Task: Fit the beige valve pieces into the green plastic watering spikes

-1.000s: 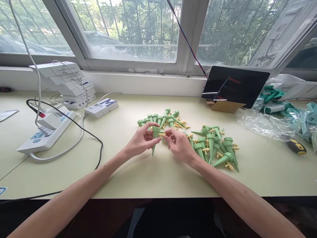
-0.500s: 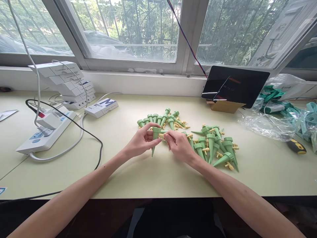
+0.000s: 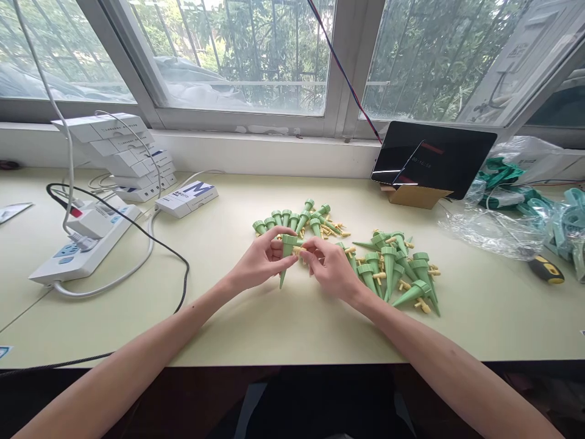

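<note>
Between the thumb and fingers of my left hand (image 3: 262,259) is a green spike (image 3: 287,245), its tip pointing down above the table. A small yellow valve (image 3: 298,250) sticks out of its right side. My right hand (image 3: 329,266) pinches the outer end of that valve with thumb and fingertips. Behind my hands lies a group of green spikes (image 3: 286,217) with yellow valves among them. To the right of my right hand is a larger pile of green spikes (image 3: 389,268), several with yellow valves attached.
A power strip (image 3: 85,250) with cables, a white box (image 3: 188,198) and stacked boxes (image 3: 130,155) are at left. A tablet (image 3: 432,160) leans on a cardboard stand (image 3: 418,196) at back right. Plastic bags (image 3: 496,228) and a yellow-black tool (image 3: 546,270) lie at far right.
The fingers of my right hand have shifted slightly at the yellow valve, showing a little more of it. My left hand and the spike stay almost in place.
</note>
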Motion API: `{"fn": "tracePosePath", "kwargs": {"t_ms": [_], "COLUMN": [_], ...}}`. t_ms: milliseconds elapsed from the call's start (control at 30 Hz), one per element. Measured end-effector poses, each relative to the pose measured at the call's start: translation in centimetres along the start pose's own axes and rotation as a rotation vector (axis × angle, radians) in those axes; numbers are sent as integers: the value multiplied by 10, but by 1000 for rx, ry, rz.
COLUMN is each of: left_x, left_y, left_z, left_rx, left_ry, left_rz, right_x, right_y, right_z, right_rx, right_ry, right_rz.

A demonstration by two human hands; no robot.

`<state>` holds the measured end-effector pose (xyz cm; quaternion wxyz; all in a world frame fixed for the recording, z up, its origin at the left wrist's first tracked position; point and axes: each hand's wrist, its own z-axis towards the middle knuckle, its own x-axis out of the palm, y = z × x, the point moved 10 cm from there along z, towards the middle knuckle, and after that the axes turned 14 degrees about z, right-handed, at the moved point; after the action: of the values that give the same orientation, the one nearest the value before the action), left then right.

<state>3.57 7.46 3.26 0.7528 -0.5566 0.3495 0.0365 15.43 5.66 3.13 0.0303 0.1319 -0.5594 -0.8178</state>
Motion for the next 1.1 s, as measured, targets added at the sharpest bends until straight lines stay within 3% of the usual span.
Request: {"fn": "tracePosePath", "kwargs": {"t_ms": [333, 867, 1100], "left_x": [-4, -4, -3], "left_y": [-8, -7, -5], "left_z": [-3, -1, -2], "left_rx": [108, 52, 67], "left_ry": [-60, -49, -47], "left_rz": [188, 56, 99], "right_x": [4, 2, 2], "right_y": [0, 1, 1], "right_z": [0, -1, -2], "right_rx": [18, -5, 9], "right_ry": [36, 5, 15], "right_rz": [-68, 24, -3]}}
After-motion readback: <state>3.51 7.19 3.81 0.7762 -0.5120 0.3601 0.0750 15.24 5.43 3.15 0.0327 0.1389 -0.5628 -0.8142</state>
